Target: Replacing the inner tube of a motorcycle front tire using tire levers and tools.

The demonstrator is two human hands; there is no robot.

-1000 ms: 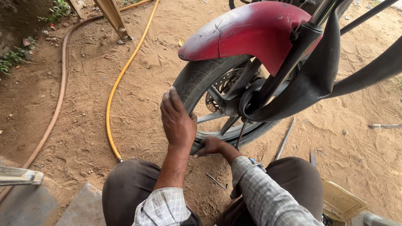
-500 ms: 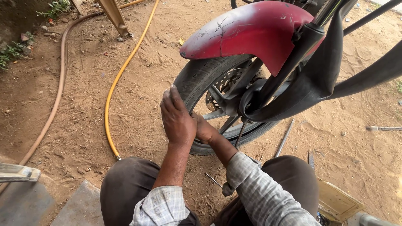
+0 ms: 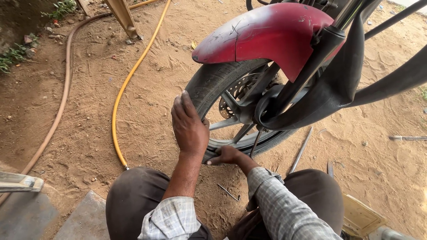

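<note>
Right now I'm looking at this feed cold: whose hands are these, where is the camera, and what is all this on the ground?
The camera sits on a person's head, looking down at their own two bare hands; there is no machine. The person crouches on sandy ground before a motorcycle front wheel. The left hand lies flat on the black tyre. The right hand grips the tyre's lower edge at the rim. A loose black inner tube hangs around the fork under the red mudguard. A yellow hose, a brown hose and a metal rod lie on the ground.

L hand (image 3: 190,129) flat, R hand (image 3: 226,155) curled, gripping.
</note>
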